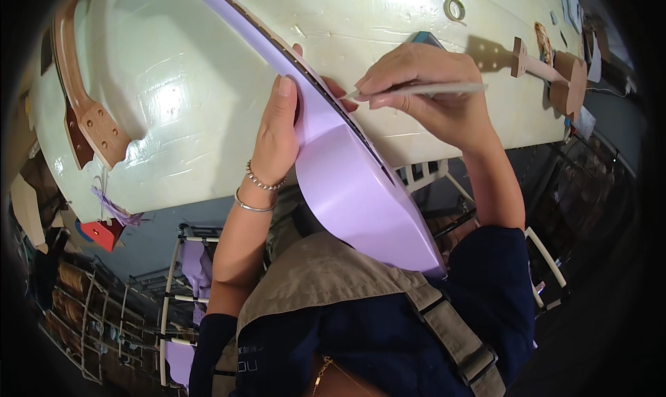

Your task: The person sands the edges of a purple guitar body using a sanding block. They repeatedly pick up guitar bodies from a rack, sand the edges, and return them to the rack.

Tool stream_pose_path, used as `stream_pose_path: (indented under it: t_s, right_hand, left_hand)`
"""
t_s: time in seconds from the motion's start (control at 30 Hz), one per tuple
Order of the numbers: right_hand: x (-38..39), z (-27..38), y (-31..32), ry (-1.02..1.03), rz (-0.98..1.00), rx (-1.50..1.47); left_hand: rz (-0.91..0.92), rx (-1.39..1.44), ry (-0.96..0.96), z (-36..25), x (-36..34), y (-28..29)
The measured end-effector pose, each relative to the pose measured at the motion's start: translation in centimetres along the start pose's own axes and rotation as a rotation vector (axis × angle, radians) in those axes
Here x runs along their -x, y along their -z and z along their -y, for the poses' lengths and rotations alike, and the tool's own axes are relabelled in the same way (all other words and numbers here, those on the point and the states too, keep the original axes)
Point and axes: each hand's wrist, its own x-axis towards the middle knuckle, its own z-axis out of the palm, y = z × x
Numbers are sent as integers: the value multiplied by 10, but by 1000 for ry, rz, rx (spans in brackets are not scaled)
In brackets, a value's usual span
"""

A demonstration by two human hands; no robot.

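Note:
A glossy lilac ukulele point(361, 196) stands on its side edge, tilted, its body against my apron and its neck reaching to the far left past the table edge. My left hand point(277, 130) wraps round the neck close to the body, thumb on the near side and fingertips showing beyond the dark fretboard point(305, 67). Beside that fretboard, my right hand point(433, 85) pinches a thin, pale, stick-like tool point(465, 88). The tool's tip is near the fretboard edge and my left fingertips; whether it touches is unclear.
The pale table point(194, 161) carries wooden neck pieces point(90, 123) at left, a tape roll point(454, 9), a blue-grey block point(427, 39) behind my right hand, and a wooden stand point(544, 71) at right. Below left, a rack holds lilac bodies point(196, 265).

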Motion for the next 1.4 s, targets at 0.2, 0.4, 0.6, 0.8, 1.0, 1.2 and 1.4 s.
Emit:
stream_pose_path:
  t_s: [0.2, 0.4, 0.6, 0.8, 1.0, 1.2, 1.4]
  right_hand:
    - [-9, 3, -8, 145, 81, 311]
    - [-16, 2, -7, 166, 151, 413]
    - [-14, 8, 1, 208, 253, 445]
    - [-17, 9, -7, 141, 167, 421]
    - [-8, 13, -1, 110, 213, 369]
    - [-10, 7, -7, 123, 161, 387]
    - [-2, 11, -4, 97, 172, 376]
  left_hand:
    - [-91, -178, -56, 5, -1, 2]
    - [-75, -287, -76, 4, 1, 5]
    - [-52, -108, -17, 9, -1, 6]
    - [-101, -176, -35, 12, -3, 7]
    - [-47, -81, -25, 1, -1, 0]
    - [-68, -165, -33, 8, -3, 6]
    - [-86, -146, -19, 11, -3, 6]
